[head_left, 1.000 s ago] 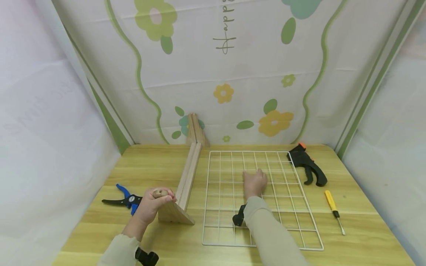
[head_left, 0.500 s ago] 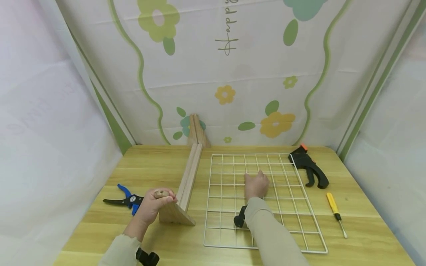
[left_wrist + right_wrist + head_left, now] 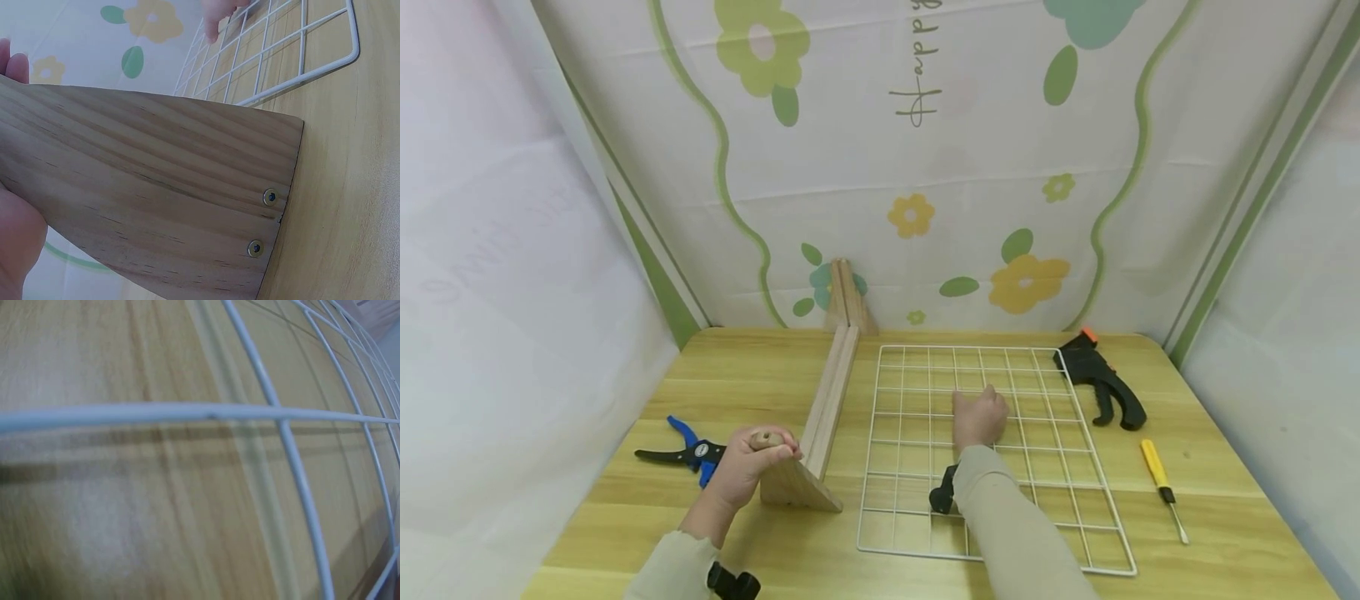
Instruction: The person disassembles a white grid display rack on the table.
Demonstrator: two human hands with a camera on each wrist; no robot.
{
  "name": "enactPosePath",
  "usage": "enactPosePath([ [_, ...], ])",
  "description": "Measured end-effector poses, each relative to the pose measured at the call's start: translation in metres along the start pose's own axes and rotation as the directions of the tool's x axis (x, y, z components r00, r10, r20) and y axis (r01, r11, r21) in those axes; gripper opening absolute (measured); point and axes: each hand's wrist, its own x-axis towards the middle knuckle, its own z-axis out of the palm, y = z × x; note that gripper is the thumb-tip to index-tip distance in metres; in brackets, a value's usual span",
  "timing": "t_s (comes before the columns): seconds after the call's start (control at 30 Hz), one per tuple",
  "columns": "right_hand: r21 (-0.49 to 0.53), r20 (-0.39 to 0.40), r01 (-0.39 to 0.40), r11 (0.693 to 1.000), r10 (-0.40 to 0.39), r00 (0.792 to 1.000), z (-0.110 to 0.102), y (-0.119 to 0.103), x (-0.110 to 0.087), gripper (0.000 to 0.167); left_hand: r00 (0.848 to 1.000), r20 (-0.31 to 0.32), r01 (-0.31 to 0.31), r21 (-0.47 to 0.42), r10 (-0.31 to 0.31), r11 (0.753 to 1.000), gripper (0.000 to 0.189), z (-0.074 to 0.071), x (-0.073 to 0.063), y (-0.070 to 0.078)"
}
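Note:
My left hand (image 3: 741, 467) grips the narrow top of the near end panel (image 3: 797, 485) of a wooden stand. In the left wrist view this wooden panel (image 3: 156, 169) has two screws (image 3: 270, 197) near its base, which meets the tabletop. A long double rail (image 3: 830, 396) joins it to the far end panel (image 3: 846, 296). To the right, my right hand (image 3: 979, 419) holds a white wire grid panel (image 3: 929, 414) near its middle, fingers curled at the wires. Close up, the grid wires (image 3: 281, 414) cast offset shadows on the tabletop; no hand shows in that wrist view.
Blue-handled pliers (image 3: 700, 452) lie left of the stand. A black clamp (image 3: 1097, 375) with an orange tip lies by the grid's far right corner. A yellow-handled screwdriver (image 3: 1159, 475) is right of the grid. A flowered fabric wall (image 3: 977, 192) stands behind the wooden table (image 3: 1217, 533).
The head view has drifted, so most things appear slightly farther right and lower. The grid's near edge has risen a little relative to the table. Both hands keep their holds.

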Motion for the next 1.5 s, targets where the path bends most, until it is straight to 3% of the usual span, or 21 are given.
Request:
enactPosePath([
  [0.3, 0.010, 0.001, 0.005, 1.000, -0.005, 1.000, 0.006, -0.001, -0.002, 0.064, 1.000, 0.019, -0.023, -0.004, 0.023, 1.000, 0.036, 0.001, 0.001, -0.001],
  [0.67, -0.076, -0.037, 0.053, 0.996, -0.056, 0.998, 0.009, -0.001, -0.004, 0.061, 1.000, 0.013, -0.028, -0.001, 0.028, 1.000, 0.036, -0.001, 0.002, -0.001],
  [1.03, -0.196, -0.021, 0.019, 0.980, -0.024, 0.999, 0.010, -0.003, -0.005, 0.065, 0.998, 0.032, -0.052, -0.028, 0.053, 0.998, 0.037, -0.001, 0.001, -0.002],
  [1.27, -0.219, -0.005, 0.044, 0.975, -0.046, 0.999, 0.013, -0.002, 0.000, 0.066, 0.998, 0.023, -0.055, -0.024, 0.055, 0.998, 0.038, -0.002, -0.001, -0.002],
  [1.5, -0.236, 0.007, 0.017, 0.972, -0.016, 1.000, 0.013, -0.003, 0.007, 0.069, 0.998, 0.027, -0.054, -0.014, 0.054, 0.998, 0.037, -0.001, 0.001, -0.002],
])
